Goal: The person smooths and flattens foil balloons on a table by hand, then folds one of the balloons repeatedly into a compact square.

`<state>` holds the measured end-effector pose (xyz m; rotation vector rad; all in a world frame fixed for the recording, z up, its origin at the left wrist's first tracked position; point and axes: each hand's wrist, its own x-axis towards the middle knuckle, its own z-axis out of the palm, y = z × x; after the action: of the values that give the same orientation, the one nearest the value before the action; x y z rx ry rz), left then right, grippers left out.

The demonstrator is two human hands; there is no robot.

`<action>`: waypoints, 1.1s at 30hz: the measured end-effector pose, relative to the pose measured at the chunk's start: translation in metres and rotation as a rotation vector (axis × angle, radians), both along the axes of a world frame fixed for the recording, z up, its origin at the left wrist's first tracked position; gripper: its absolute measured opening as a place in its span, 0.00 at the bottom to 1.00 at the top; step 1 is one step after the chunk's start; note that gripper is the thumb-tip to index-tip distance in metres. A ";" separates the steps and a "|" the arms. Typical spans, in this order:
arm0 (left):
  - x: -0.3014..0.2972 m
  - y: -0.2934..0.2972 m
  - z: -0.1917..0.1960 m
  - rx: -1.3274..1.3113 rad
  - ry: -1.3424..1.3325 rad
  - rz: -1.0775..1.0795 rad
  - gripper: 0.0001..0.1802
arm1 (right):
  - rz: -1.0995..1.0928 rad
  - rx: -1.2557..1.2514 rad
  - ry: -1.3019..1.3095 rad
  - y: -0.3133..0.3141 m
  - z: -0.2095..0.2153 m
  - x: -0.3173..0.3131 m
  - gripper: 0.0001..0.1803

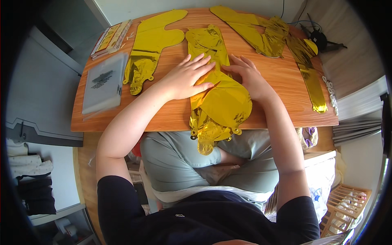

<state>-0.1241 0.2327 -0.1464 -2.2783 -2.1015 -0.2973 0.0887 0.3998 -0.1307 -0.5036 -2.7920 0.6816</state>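
Observation:
A flat gold foil balloon (pixel 226 102) lies lengthwise in front of me, its crumpled near end hanging over the table's front edge above my lap. My left hand (pixel 190 77) rests on its left side, fingers stretched out and spread across the foil. On the other side my right hand (pixel 248 76) lies with fingers extended, its thumb and inner edge at the foil's right border. Neither hand grips anything. Beyond to the left is another flat gold foil balloon (pixel 153 34). More gold foil pieces (pixel 249 30) are at the far right, one strip (pixel 310 75) running down the right side.
On the wooden table (pixel 163 110), a stack of clear plastic bags (pixel 102 83) lies at the left, with small boxes or booklets (pixel 112 36) behind it. A black device with cables (pixel 318 38) stands at the back right. White cord (pixel 331 94) lies along the right edge.

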 end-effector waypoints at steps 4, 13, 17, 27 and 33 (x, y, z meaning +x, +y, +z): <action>-0.001 -0.002 0.004 -0.035 -0.106 0.000 0.45 | 0.000 0.006 -0.012 -0.003 0.003 0.000 0.34; -0.001 0.001 0.001 -0.057 -0.018 -0.016 0.47 | -0.019 -0.294 0.072 0.017 -0.005 -0.004 0.23; -0.001 -0.004 0.000 -0.036 -0.047 -0.017 0.44 | -0.037 -0.240 0.324 -0.022 0.019 0.001 0.20; -0.003 -0.002 -0.003 -0.037 -0.055 -0.023 0.44 | 0.680 0.453 0.119 -0.073 0.035 -0.010 0.18; -0.004 0.001 -0.006 -0.009 -0.015 -0.033 0.42 | 0.787 0.514 0.171 -0.061 0.028 -0.022 0.21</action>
<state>-0.1278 0.2337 -0.1523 -2.3255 -2.0777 -0.3079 0.0668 0.3388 -0.1029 0.7386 -2.7791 0.0792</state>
